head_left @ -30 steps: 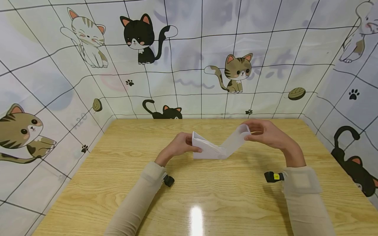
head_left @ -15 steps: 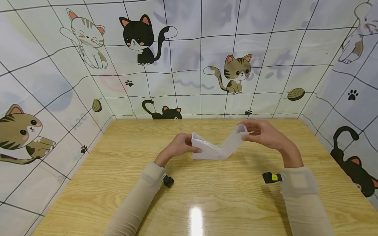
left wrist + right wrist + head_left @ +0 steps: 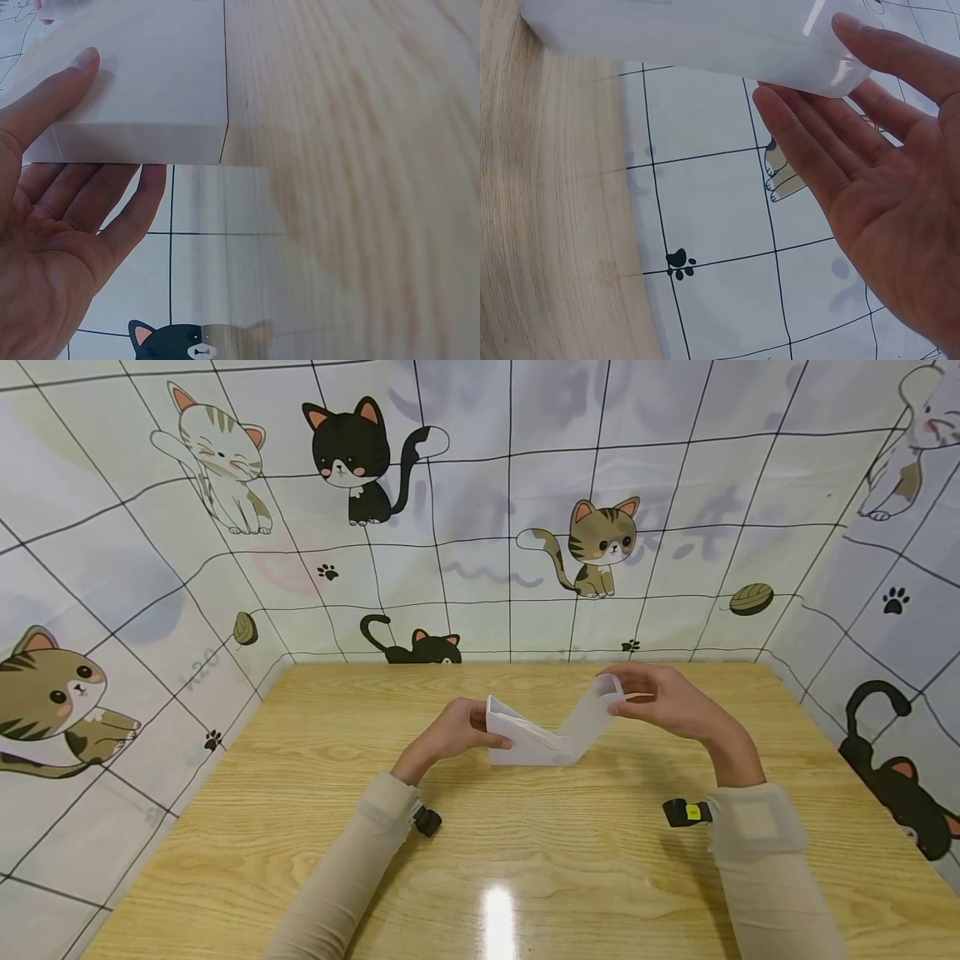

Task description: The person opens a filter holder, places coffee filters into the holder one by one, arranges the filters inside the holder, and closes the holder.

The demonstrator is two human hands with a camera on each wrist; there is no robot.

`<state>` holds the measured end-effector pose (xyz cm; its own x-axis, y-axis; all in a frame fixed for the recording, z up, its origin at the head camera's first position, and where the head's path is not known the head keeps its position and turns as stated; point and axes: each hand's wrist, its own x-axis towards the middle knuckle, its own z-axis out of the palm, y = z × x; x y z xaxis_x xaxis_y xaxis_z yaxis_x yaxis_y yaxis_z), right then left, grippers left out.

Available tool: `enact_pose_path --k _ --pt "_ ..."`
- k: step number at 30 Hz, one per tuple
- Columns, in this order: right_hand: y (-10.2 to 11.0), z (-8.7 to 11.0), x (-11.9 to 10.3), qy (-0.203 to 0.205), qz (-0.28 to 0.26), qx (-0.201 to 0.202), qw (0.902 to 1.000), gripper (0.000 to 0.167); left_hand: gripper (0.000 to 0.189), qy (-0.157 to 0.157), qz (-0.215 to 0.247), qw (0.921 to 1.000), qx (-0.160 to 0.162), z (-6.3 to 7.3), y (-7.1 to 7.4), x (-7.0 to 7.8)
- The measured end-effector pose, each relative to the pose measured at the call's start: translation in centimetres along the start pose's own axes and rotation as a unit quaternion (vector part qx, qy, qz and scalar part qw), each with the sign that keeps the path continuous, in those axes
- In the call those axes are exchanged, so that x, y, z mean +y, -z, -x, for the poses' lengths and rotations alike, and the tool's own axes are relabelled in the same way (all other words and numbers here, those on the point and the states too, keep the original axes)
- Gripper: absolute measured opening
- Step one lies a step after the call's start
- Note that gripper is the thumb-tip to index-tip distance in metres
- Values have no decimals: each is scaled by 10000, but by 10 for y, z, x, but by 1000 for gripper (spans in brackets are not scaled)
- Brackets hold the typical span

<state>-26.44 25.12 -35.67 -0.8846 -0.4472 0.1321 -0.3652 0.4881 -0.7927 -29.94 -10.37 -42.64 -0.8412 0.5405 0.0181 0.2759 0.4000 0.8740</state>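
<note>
A white plastic box (image 3: 525, 745) with a slanted open top sits on the table in the head view, something thin and white showing along its opening. My left hand (image 3: 459, 727) holds its left end, thumb on the near side and fingers behind. In the left wrist view the thumb lies flat on the box's wall (image 3: 157, 75). A translucent flip lid (image 3: 588, 720) joins the box at the right and stands raised, slanting up to the right. My right hand (image 3: 667, 697) pinches the lid's free end between thumb and fingers. The right wrist view shows the lid (image 3: 705, 45) between them.
The wood-grain table (image 3: 480, 835) reaches back to a cat-print cloth (image 3: 480, 568) that also hangs at both sides. A small black camera (image 3: 427, 821) is strapped at the left wrist, and another black camera (image 3: 684, 812) at the right.
My right hand has moved slightly left, tilting the lid's free end a little closer to the box. The left hand and the box have stayed in place.
</note>
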Motion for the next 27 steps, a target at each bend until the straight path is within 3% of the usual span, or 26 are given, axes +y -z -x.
enact_pose_path --k 27 --pt "-5 -3 -4 70 -37 19 10000 49 35 -30 -36 10000 31 1 -1 0"
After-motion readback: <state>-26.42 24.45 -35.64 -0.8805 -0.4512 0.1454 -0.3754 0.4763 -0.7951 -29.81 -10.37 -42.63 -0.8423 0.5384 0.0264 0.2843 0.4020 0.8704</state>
